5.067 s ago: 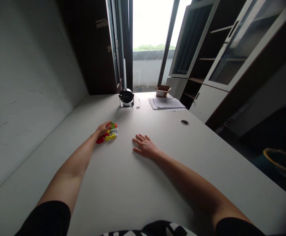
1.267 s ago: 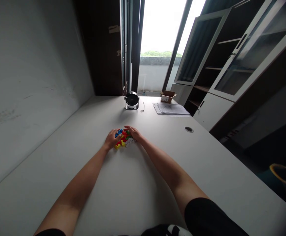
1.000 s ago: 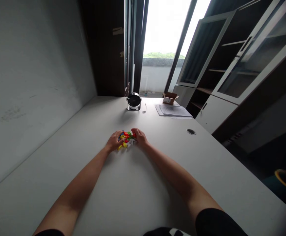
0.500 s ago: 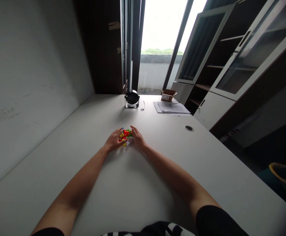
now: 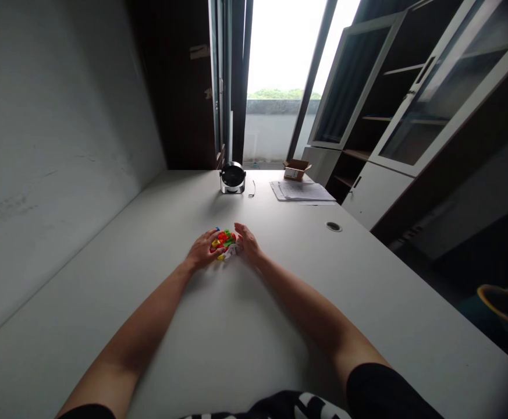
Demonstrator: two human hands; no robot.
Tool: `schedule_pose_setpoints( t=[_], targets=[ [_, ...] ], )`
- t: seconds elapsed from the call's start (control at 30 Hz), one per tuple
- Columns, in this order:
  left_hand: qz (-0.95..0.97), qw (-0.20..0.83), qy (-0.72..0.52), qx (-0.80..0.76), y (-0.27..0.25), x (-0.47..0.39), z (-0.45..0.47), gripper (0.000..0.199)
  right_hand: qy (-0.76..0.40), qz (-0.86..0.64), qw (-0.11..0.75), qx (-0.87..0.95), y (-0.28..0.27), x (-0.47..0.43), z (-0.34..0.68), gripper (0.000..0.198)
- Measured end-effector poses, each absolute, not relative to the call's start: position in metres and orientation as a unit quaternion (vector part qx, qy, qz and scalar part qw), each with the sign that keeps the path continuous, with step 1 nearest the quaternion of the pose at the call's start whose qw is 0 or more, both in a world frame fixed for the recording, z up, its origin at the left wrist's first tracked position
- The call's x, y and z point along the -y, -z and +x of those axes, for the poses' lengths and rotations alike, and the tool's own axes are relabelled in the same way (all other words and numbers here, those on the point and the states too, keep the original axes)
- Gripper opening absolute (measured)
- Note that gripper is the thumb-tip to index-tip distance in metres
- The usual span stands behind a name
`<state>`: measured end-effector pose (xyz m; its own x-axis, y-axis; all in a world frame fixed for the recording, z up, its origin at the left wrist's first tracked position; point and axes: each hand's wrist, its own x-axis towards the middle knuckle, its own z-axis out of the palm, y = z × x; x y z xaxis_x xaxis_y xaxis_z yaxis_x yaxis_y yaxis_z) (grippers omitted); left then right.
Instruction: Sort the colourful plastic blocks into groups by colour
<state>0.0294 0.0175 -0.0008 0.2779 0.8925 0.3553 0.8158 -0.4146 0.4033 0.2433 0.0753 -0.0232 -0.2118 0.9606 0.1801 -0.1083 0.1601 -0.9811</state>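
A small heap of colourful plastic pieces [image 5: 224,240], red, yellow, green, blue and white, lies on the white table. They look like toy building pieces, too small to make out exactly. My left hand [image 5: 202,248] rests at the heap's left side, fingers stretched out and partly covering it, with the thumb across its near edge. On the other side my right hand [image 5: 248,244] stands on edge, fingers extended, beside the white and red pieces. Neither hand has its fingers closed round a piece.
A round black device on a silver stand [image 5: 233,177] is farther back, with a thin short cord [image 5: 252,189] beside it. Papers [image 5: 301,191] and an open cardboard box [image 5: 296,169] lie at the back right. A cable hole [image 5: 334,227] is in the tabletop [image 5: 157,233].
My right hand has shifted slightly right, away from the heap, so more green and white pieces show. My left hand has hardly moved.
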Motion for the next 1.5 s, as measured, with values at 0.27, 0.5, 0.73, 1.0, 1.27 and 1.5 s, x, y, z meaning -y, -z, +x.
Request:
schedule_pose_setpoints(
  t=[0.27, 0.5, 0.73, 1.0, 1.27, 1.5],
  targets=[
    [0.825, 0.045, -0.237, -0.512, -0.002, -0.010, 0.037, 0.076, -0.475, -0.415, 0.514, 0.582, 0.030, -0.084, 0.251, 0.059],
    [0.830, 0.024, -0.226, -0.510, -0.009, -0.002, 0.046, 0.078, -0.476, -0.414, 0.517, 0.578, 0.029, -0.087, 0.254, 0.058],
    [0.826, 0.012, -0.219, -0.519, -0.003, -0.002, 0.050, 0.077, -0.506, -0.401, 0.516, 0.563, 0.031, -0.087, 0.253, 0.055],
    [0.823, -0.011, -0.229, -0.520, -0.002, -0.003, 0.048, 0.075, -0.532, -0.388, 0.510, 0.553, 0.028, -0.081, 0.252, 0.052],
    [0.821, -0.019, -0.232, -0.522, -0.004, -0.003, 0.049, 0.073, -0.550, -0.353, 0.515, 0.554, 0.030, -0.082, 0.249, 0.051],
    [0.813, -0.035, -0.233, -0.533, -0.004, -0.001, 0.053, 0.068, -0.545, -0.356, 0.503, 0.568, 0.028, -0.082, 0.251, 0.051]
  ],
)
